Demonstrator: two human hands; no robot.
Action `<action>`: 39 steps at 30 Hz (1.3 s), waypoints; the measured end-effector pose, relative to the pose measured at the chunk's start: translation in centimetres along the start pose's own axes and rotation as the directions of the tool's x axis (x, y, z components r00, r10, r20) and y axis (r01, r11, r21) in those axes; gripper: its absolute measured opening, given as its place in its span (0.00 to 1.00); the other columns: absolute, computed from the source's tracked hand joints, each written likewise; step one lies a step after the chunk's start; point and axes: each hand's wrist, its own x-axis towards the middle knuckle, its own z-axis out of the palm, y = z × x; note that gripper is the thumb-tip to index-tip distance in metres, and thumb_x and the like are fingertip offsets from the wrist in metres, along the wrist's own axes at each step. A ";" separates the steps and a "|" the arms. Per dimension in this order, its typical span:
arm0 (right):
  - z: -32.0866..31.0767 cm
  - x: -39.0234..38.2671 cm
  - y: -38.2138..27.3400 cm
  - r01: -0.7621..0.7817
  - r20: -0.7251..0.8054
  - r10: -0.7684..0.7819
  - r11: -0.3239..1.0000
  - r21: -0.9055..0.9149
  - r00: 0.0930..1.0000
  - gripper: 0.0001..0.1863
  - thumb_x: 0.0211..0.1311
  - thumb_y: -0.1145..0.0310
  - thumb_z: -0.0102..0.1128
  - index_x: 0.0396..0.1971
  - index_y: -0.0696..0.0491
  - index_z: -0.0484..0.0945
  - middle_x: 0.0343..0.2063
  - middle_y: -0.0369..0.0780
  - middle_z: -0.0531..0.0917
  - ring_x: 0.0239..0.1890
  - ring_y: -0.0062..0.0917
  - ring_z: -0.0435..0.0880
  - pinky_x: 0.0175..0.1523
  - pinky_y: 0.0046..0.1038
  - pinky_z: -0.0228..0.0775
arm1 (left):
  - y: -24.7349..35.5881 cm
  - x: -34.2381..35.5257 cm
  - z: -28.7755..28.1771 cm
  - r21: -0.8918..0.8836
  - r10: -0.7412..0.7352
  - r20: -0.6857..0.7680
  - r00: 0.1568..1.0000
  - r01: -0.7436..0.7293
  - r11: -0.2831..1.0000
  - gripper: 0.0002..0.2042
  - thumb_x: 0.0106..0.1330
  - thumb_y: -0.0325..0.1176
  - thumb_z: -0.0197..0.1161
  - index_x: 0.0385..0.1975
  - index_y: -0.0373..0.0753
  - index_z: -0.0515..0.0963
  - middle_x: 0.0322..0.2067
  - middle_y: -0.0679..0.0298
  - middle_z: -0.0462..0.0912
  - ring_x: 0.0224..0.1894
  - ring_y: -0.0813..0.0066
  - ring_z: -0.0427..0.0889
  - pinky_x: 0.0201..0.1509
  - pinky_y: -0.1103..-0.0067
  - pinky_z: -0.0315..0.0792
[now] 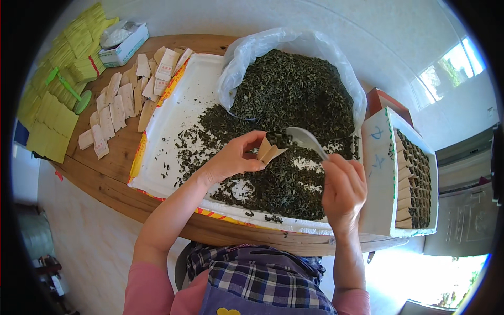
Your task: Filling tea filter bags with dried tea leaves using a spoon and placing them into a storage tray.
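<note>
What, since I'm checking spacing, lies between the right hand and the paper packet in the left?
In the head view, a spoon spans from the right hand to dark leaves at the mouth of the paper packet.

Packets [116, 107] left of tray [202, 71]; bag [230, 73] of leaves [294, 79] at tray's far side; box [377, 173] right.

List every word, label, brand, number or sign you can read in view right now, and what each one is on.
None that I can quote:
Pale paper packets, upper left: red print, too small to read.
White foam box, right: blue hand-drawn strokes on its side, unclear as words.
White-and-green carton, upper left: green print, too small to read.
</note>
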 end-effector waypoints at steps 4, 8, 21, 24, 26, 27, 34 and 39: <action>1.0 -4.8 2.3 -0.354 0.026 0.353 0.933 0.066 0.935 0.06 0.56 0.84 0.59 0.32 0.59 0.80 0.32 0.42 0.84 0.32 0.35 0.82 0.39 0.28 0.74 | 0.4 -0.2 0.0 -0.011 -0.018 -0.016 1.000 0.018 1.000 0.32 0.54 0.28 0.68 0.62 0.35 0.65 0.52 0.63 0.74 0.55 0.75 0.74 0.60 0.76 0.70; 2.9 -9.3 4.2 -0.535 0.179 0.512 0.838 0.112 0.840 0.06 0.57 0.83 0.60 0.34 0.59 0.80 0.34 0.43 0.84 0.36 0.36 0.83 0.41 0.28 0.73 | -0.4 0.2 -0.2 -0.057 0.000 -0.011 1.000 -0.001 0.998 0.28 0.54 0.26 0.67 0.58 0.36 0.69 0.46 0.65 0.77 0.50 0.78 0.76 0.55 0.78 0.72; 2.1 1.3 0.9 -0.261 0.060 0.254 0.930 0.261 0.965 0.06 0.55 0.79 0.63 0.34 0.57 0.81 0.30 0.44 0.84 0.30 0.37 0.83 0.34 0.31 0.74 | 0.4 1.7 4.4 0.120 0.207 -0.228 0.951 -0.184 0.976 0.28 0.54 0.27 0.71 0.56 0.37 0.68 0.50 0.65 0.74 0.55 0.75 0.73 0.57 0.76 0.71; 2.6 1.4 0.7 -0.310 0.064 0.304 0.921 0.236 0.951 0.04 0.55 0.76 0.64 0.31 0.56 0.82 0.23 0.43 0.83 0.27 0.38 0.83 0.32 0.32 0.74 | -0.3 2.2 6.1 0.286 0.254 -0.284 0.925 -0.172 0.943 0.29 0.54 0.28 0.72 0.56 0.39 0.68 0.51 0.65 0.73 0.55 0.74 0.73 0.56 0.75 0.71; 2.4 1.4 0.5 -0.378 0.077 0.372 0.883 0.277 0.925 0.02 0.53 0.74 0.64 0.28 0.54 0.82 0.19 0.42 0.81 0.23 0.40 0.82 0.30 0.33 0.73 | -0.2 2.3 7.3 0.440 0.326 -0.323 0.889 -0.164 0.883 0.28 0.53 0.28 0.71 0.55 0.39 0.68 0.49 0.63 0.74 0.52 0.73 0.74 0.53 0.75 0.72; 2.4 1.4 0.4 -0.375 0.071 0.370 0.888 0.265 0.926 0.02 0.53 0.74 0.64 0.28 0.54 0.82 0.19 0.42 0.81 0.23 0.40 0.82 0.30 0.33 0.73 | -0.2 2.4 7.5 0.436 0.333 -0.315 0.889 -0.176 0.883 0.28 0.53 0.28 0.71 0.55 0.39 0.68 0.49 0.63 0.74 0.52 0.73 0.74 0.53 0.75 0.72; 2.3 1.2 1.1 -0.392 0.028 0.393 0.905 0.164 0.919 0.03 0.54 0.69 0.63 0.26 0.51 0.78 0.17 0.42 0.81 0.22 0.41 0.82 0.27 0.37 0.74 | -1.3 3.6 8.6 0.556 0.437 -0.323 0.839 -0.205 0.806 0.26 0.53 0.27 0.70 0.53 0.38 0.69 0.47 0.62 0.74 0.47 0.72 0.76 0.49 0.79 0.72; 3.3 0.9 1.5 -0.418 0.068 0.412 0.896 0.151 0.909 0.08 0.55 0.67 0.62 0.22 0.52 0.75 0.15 0.43 0.80 0.20 0.42 0.81 0.25 0.38 0.73 | -0.9 4.0 9.5 0.592 0.469 -0.326 0.821 -0.209 0.778 0.26 0.53 0.27 0.71 0.53 0.39 0.69 0.45 0.63 0.73 0.42 0.74 0.76 0.46 0.80 0.71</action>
